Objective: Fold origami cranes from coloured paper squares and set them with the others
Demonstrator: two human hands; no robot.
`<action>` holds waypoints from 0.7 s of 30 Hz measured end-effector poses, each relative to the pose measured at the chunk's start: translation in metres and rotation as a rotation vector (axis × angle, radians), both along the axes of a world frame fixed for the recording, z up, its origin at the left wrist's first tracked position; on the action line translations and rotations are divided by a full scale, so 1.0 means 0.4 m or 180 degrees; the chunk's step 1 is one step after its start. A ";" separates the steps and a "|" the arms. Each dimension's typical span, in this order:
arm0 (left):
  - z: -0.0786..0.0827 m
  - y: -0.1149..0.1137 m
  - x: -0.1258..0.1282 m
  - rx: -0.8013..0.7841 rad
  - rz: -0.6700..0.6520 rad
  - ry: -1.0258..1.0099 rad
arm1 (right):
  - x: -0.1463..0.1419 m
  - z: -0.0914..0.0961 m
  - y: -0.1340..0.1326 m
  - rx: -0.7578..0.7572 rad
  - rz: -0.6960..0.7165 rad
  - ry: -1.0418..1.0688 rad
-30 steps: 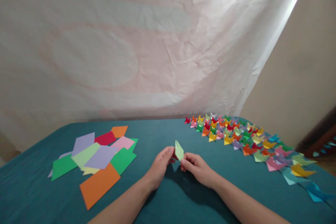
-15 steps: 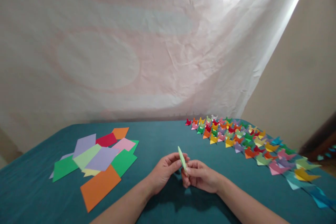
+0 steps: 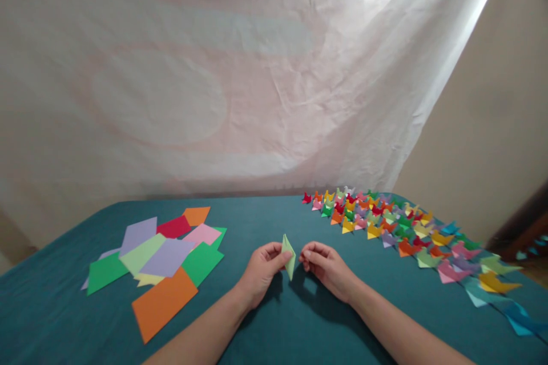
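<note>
A small light green folded paper (image 3: 289,255), narrow and pointed at both ends, stands upright just above the teal table (image 3: 265,331). My left hand (image 3: 262,270) pinches its left side between thumb and fingers. My right hand (image 3: 326,269) hovers just to the right of the paper with its fingertips curled together, a small gap away from it, and nothing shows between them.
A loose pile of flat coloured paper sheets (image 3: 158,259) lies at the left of the table. Rows of several small folded paper birds (image 3: 398,228) run along the right side toward the near right corner. A pale cloth (image 3: 214,80) hangs behind the table.
The paper has turned from edge-on to a pointed diamond shape. My right hand has let go of it and drawn slightly right; my left hand alone keeps hold.
</note>
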State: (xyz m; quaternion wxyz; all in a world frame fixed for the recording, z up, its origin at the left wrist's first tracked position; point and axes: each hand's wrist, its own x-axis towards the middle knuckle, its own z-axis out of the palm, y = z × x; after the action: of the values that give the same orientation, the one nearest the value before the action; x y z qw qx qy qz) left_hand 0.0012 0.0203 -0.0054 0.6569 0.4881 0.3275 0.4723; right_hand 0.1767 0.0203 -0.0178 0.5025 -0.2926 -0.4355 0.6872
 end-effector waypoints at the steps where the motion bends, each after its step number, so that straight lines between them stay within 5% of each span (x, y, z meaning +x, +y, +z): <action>1: 0.000 -0.001 0.000 0.0068 -0.0043 0.0162 | 0.002 0.000 0.003 0.0050 -0.0122 -0.0030; 11: -0.003 -0.010 0.007 0.0633 -0.0268 0.1087 | -0.001 -0.008 0.005 0.0170 -0.0447 -0.0567; 21: -0.007 -0.011 0.009 0.0728 -0.0263 0.1252 | 0.004 -0.017 0.006 0.0267 -0.0400 -0.0718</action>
State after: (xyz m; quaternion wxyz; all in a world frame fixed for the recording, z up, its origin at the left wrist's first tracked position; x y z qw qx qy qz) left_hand 0.0049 0.0159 -0.0080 0.5396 0.6550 0.3733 0.3747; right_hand 0.1782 0.0229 -0.0248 0.5043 -0.3734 -0.4983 0.5983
